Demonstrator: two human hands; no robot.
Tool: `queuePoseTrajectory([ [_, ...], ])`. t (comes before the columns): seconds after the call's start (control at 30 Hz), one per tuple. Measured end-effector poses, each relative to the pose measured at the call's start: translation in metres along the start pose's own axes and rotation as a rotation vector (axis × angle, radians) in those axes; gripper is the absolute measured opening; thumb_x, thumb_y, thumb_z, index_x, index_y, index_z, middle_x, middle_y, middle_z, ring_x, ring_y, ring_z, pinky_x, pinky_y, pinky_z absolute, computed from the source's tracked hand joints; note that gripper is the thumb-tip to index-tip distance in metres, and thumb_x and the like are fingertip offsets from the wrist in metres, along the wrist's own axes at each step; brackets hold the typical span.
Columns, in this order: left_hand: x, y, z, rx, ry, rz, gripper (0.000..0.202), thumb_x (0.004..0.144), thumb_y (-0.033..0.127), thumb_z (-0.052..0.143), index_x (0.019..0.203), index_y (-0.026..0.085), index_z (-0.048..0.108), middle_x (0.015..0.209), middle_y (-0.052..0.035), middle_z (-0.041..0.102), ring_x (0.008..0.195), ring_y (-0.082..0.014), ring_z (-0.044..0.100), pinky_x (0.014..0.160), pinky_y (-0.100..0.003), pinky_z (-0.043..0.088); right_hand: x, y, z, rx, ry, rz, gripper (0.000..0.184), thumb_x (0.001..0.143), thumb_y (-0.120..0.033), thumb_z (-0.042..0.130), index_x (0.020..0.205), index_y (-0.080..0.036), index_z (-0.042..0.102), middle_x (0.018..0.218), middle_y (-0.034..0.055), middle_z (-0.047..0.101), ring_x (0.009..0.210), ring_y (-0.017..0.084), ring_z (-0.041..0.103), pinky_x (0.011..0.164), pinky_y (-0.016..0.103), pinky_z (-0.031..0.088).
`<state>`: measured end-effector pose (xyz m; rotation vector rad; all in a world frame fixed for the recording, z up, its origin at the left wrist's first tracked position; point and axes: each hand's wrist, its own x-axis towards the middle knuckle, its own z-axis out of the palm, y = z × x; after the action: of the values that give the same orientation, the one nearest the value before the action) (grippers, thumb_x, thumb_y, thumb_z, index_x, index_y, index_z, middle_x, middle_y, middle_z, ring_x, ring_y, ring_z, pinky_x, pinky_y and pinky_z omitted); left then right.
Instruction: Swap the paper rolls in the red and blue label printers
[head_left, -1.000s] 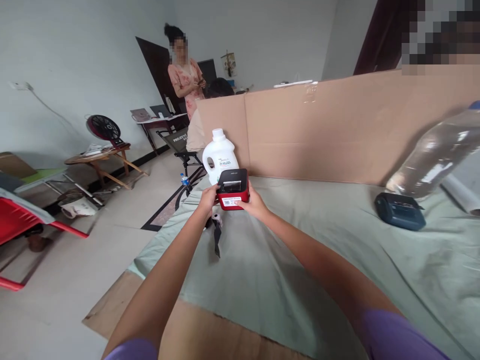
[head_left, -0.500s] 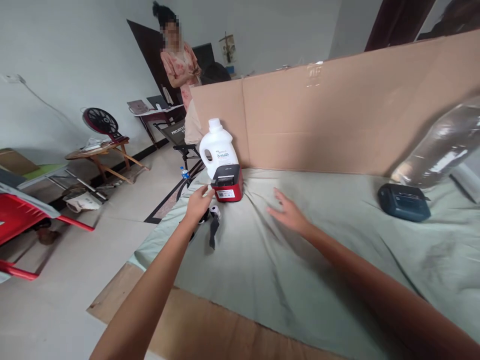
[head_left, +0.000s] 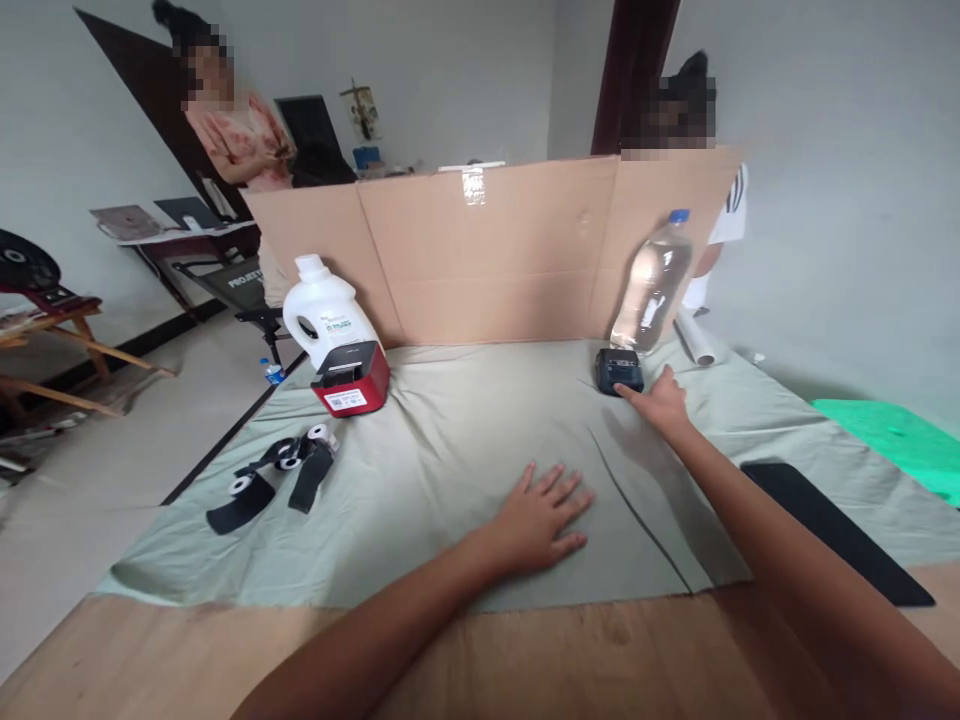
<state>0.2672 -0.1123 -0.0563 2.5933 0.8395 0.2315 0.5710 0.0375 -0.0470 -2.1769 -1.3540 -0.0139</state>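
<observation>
My left hand (head_left: 541, 517) is over the green cloth (head_left: 465, 410) near the table's front, palm down with its fingers spread and nothing in it. Farther forward, my right hand (head_left: 664, 402) reaches a small dark boxy device (head_left: 619, 371). One fingertip is at the device's front right edge; the other visible finger points up and away from it. I cannot tell whether that fingertip presses on it. Directly behind the device stands a clear plastic bottle (head_left: 654, 285) with a blue cap. A red and black label printer (head_left: 351, 380) sits at the left, before a white jug (head_left: 328, 312).
Several small paper rolls with black strips (head_left: 251, 500) lie at the left. A cardboard panel (head_left: 487, 250) stands along the back, with two people behind it. A flat black pad (head_left: 832, 535) and a white roll (head_left: 696, 340) are at the right. Bare wood (head_left: 450, 660) shows in front.
The view has swung right. My left hand has left the label printer's side and is now spread over the cloth. My right hand has moved across to the small dark device.
</observation>
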Motion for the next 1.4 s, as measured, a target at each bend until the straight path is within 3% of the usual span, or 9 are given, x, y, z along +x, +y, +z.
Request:
queuePoseTrajectory([
  [0.1, -0.008, 0.024, 0.009, 0.072, -0.066, 0.058, 0.065, 0.102, 0.059, 0.028, 0.159, 0.029, 0.025, 0.168, -0.0057, 0.018, 0.157, -0.0293, 0.011, 0.124, -0.060, 0.006, 0.011, -0.030, 0.012, -0.004, -0.127, 0.082, 0.117, 0.068, -0.064, 0.074, 0.153, -0.002, 0.022, 0.138, 0.0312, 0.052, 0.129, 0.046, 0.047, 0.099, 0.049, 0.041],
  [0.3, -0.022, 0.034, 0.010, 0.059, -0.074, 0.073, 0.069, 0.101, 0.062, 0.022, 0.160, 0.026, 0.021, 0.168, -0.0054, 0.018, 0.157, -0.0300, 0.010, 0.124, -0.061, 0.008, 0.004, -0.050, 0.028, 0.002, 0.038, 0.128, 0.092, 0.065, -0.055, 0.079, 0.132, -0.001, 0.047, 0.129, 0.0297, 0.055, 0.121, 0.040, 0.053, 0.102, 0.047, 0.040],
  [0.67, -0.020, 0.029, 0.020, 0.091, 0.016, 0.100, 0.062, 0.099, 0.052, 0.043, 0.153, 0.022, 0.041, 0.157, -0.0098, 0.045, 0.150, -0.0323, 0.030, 0.124, -0.056, 0.016, -0.167, -0.179, 0.035, 0.174, -0.163, -0.248, 0.087, 0.059, -0.061, 0.078, 0.126, -0.011, 0.052, 0.115, 0.0204, 0.060, 0.111, 0.038, 0.057, 0.098, 0.049, 0.041],
  [0.87, -0.022, 0.024, 0.023, 0.026, 0.083, 0.164, 0.065, 0.097, 0.045, 0.045, 0.157, 0.022, 0.034, 0.163, -0.0075, 0.035, 0.148, -0.0364, 0.033, 0.121, -0.048, 0.026, -0.201, -0.191, 0.034, 0.092, -0.210, -0.234, 0.098, 0.062, -0.065, 0.078, 0.134, -0.005, 0.046, 0.122, 0.0260, 0.058, 0.120, 0.043, 0.054, 0.099, 0.052, 0.038],
  [1.0, -0.018, 0.025, 0.024, 0.078, 0.148, 0.283, 0.038, 0.092, 0.041, 0.053, 0.119, 0.021, 0.072, 0.115, -0.0129, 0.074, 0.109, -0.0308, 0.066, 0.095, -0.042, 0.048, -0.191, -0.177, 0.027, 0.075, -0.279, -0.300, 0.117, 0.064, -0.074, 0.073, 0.148, -0.004, 0.032, 0.131, 0.0300, 0.055, 0.127, 0.046, 0.050, 0.101, 0.056, 0.036],
  [1.1, -0.021, 0.018, -0.004, 0.093, 0.182, 0.366, 0.020, 0.083, 0.034, 0.059, 0.079, 0.021, 0.074, 0.076, -0.0078, 0.073, 0.074, -0.0218, 0.067, 0.074, -0.035, 0.050, -0.176, -0.163, 0.026, 0.081, -0.319, -0.388, 0.120, 0.064, -0.074, 0.073, 0.154, -0.009, 0.027, 0.135, 0.0280, 0.053, 0.130, 0.045, 0.048, 0.101, 0.056, 0.037],
  [1.17, -0.027, -0.001, -0.036, 0.014, 0.382, 0.246, 0.017, 0.081, 0.033, 0.060, 0.075, 0.022, 0.071, 0.075, -0.0074, 0.072, 0.072, -0.0196, 0.065, 0.073, -0.032, 0.049, -0.167, -0.153, 0.030, 0.086, -0.337, -0.477, 0.114, 0.068, -0.066, 0.074, 0.156, -0.013, 0.025, 0.136, 0.0263, 0.054, 0.128, 0.044, 0.050, 0.102, 0.054, 0.037],
  [1.3, -0.031, -0.073, -0.092, -0.306, 0.886, -0.401, 0.021, 0.088, 0.032, 0.054, 0.083, 0.023, 0.073, 0.079, -0.0053, 0.072, 0.077, -0.0190, 0.064, 0.076, -0.029, 0.049, -0.164, -0.142, 0.046, 0.153, -0.363, -0.643, 0.118, 0.068, -0.062, 0.075, 0.160, -0.020, 0.015, 0.148, 0.0236, 0.048, 0.133, 0.042, 0.046, 0.104, 0.056, 0.035],
  [1.4, -0.023, -0.125, -0.095, -0.597, 0.873, -0.638, 0.015, 0.080, 0.028, 0.066, 0.086, 0.019, 0.076, 0.072, -0.0038, 0.071, 0.068, -0.0170, 0.062, 0.065, -0.026, 0.048, -0.170, -0.140, 0.057, 0.195, -0.340, -0.654, 0.122, 0.067, -0.062, 0.075, 0.161, -0.020, 0.011, 0.155, 0.0235, 0.040, 0.139, 0.042, 0.041, 0.106, 0.058, 0.034],
])
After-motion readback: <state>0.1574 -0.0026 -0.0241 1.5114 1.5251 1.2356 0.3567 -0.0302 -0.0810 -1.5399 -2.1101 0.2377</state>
